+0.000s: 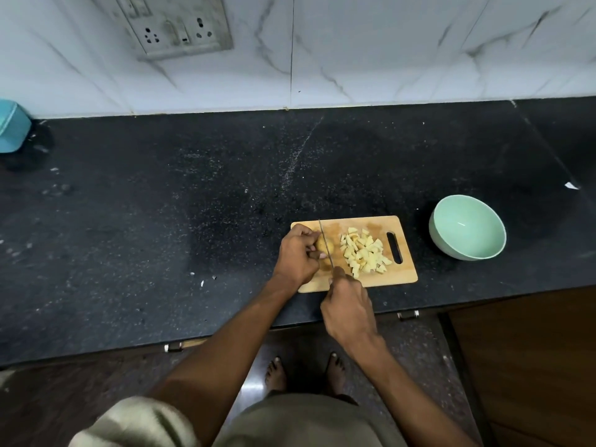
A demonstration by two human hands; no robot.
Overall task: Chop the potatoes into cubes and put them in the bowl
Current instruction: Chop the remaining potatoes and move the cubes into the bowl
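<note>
The left hand (298, 253) is curled over a whole potato (325, 247) near the left end of the wooden cutting board (380, 279), fingertips tucked round it to pin it down. The right hand (350, 309) is closed round the handle of a kitchen knife (325, 245), whose thin blade runs away from the person across the potato, just beside the left fingers.

To the right of the blade, on the middle of the board, lies a loose heap of pale potato cubes (364, 251), reaching almost to the board's handle slot. The mint-green bowl (445, 243) stands on the dark stone countertop (161, 221), apart from the board's right end, and holds nothing that can be seen (its inside shows only glaze). A teal container (11, 127) sits at the far left by the tiled wall, under a switch and socket plate (177, 27).

The step in hand appears to be chopping: one lot is already cubed, and this potato is at its first cuts. Next, the blade likely needs to press straight down while the holding fingers keep clear of the edge. The halves then want turning flat-side down before cross-cuts. No cubes have gone to the bowl yet, so that transfer is still to come.
</note>
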